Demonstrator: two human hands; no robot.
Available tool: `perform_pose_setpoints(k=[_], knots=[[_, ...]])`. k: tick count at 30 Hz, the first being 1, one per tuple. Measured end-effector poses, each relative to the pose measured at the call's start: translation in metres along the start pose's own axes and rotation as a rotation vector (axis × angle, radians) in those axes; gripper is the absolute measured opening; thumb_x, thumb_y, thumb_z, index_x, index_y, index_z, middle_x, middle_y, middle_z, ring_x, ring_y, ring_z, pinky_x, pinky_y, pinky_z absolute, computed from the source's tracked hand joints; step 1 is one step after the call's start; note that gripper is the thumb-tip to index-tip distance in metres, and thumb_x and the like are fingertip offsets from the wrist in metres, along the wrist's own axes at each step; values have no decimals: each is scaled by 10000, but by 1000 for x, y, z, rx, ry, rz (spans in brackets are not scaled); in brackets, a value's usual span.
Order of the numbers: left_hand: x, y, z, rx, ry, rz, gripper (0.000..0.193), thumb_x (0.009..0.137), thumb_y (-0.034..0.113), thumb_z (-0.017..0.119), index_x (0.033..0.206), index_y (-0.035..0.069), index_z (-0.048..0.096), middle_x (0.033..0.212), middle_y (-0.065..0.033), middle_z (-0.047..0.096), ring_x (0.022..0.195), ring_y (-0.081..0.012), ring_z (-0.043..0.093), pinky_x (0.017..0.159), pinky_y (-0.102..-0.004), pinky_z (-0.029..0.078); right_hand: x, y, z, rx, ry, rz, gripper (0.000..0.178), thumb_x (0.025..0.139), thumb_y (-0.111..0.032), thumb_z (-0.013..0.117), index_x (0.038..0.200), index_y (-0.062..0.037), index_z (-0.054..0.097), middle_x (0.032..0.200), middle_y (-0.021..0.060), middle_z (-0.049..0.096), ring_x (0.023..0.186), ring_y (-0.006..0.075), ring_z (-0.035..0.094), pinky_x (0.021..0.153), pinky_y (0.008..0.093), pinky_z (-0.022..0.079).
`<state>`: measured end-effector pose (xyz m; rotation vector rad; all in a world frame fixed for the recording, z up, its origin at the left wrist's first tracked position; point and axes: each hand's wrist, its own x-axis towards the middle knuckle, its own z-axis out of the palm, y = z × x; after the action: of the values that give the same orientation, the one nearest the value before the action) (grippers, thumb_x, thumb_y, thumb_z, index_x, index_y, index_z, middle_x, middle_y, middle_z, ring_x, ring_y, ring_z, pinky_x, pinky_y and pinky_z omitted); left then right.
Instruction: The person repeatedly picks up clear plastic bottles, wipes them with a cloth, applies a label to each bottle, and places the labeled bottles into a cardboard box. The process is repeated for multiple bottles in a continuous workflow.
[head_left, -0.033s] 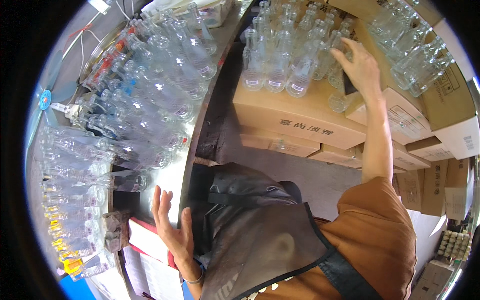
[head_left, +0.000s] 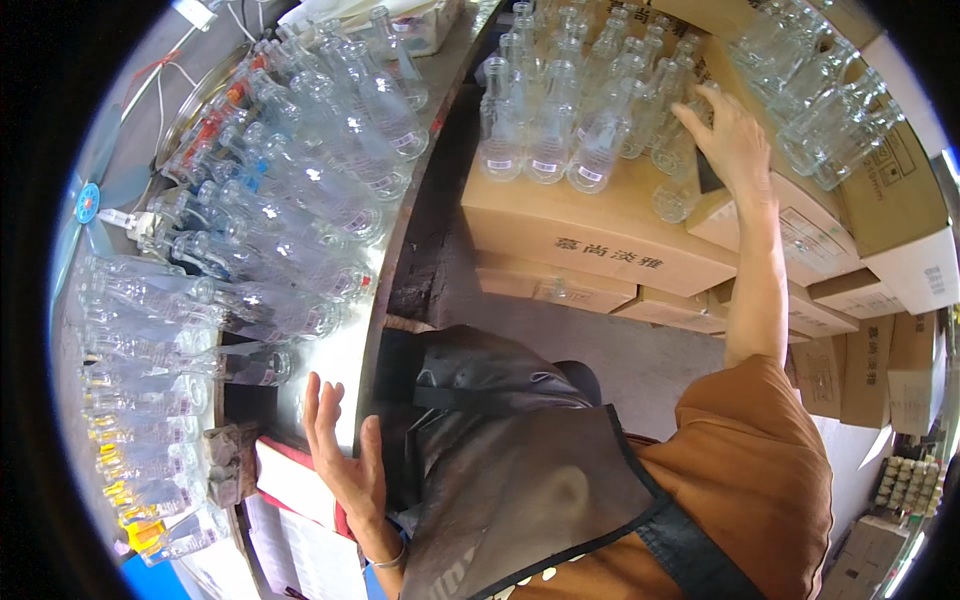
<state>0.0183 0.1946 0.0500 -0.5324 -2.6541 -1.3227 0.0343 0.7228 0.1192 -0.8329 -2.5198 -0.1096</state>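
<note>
My right hand (head_left: 738,150) reaches over a flat brown carton (head_left: 600,225), fingers curved and thumb apart. Just beside its thumb stands a clear glass bottle (head_left: 675,200) at the near right of a group. Whether the fingertips touch a bottle's neck is hard to see. Several more clear glass bottles (head_left: 548,150) with small labels stand upright on that carton. My left hand (head_left: 345,460) holds nothing and hovers by the edge of the metal bench (head_left: 330,385), its fingers apart. Rows of similar bottles (head_left: 330,190) fill the bench on the left.
More bottles (head_left: 815,100) stand on cartons at the far right. Stacked cartons (head_left: 865,370) line the right side. A fan (head_left: 88,203) is at the left edge. A red-edged pad (head_left: 295,480) lies near my left hand. A light-coloured tray (head_left: 430,30) sits at the bench's back.
My right hand has drawn slightly right and toward me. The bottles on the carton and my left hand keep their places; the whole view has shifted a little.
</note>
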Motion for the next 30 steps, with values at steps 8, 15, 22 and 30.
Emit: perform_pose_setpoints(k=[8, 15, 22, 30], knots=[[-6, -3, 2, -20, -12, 36, 492, 866, 74, 718, 1332, -1, 577, 1500, -219, 470, 1336, -368, 510, 1074, -436, 443, -26, 35, 7, 146, -101, -63, 215, 878, -269, 669, 997, -90, 688, 1029, 147, 679, 999, 353, 662, 836, 470, 513], [-12, -7, -15, 0, -60, 36, 651, 813, 195, 805, 1383, 3, 555, 1511, -210, 465, 1344, -358, 513, 1114, -448, 397, -57, -150, -68, 811, -437, -761, 125, 813, -76, 698, 913, -3, 687, 870, 106, 695, 752, 201, 644, 656, 316, 491], [-40, -15, -65, -443, 136, -152, 1079, 707, 134, 882, 1573, 0, 252, 1310, -175, 588, 1101, -245, 646, 980, -372, 495, -102, -398, -80, 1723, -978, -934, 339, 941, -175, 675, 1221, 11, 633, 1120, 92, 706, 668, 72, 619, 606, 222, 498], [-71, -100, -94, -666, 647, -478, 711, 1028, 235, 570, 1555, -70, 203, 1485, -217, 464, 1352, -268, 485, 1111, -369, 381, -235, -476, -1, 1463, -1402, -1060, 501, 958, -244, 670, 1350, 43, 550, 1266, 115, 644, 742, 116, 656, 709, 280, 535]])
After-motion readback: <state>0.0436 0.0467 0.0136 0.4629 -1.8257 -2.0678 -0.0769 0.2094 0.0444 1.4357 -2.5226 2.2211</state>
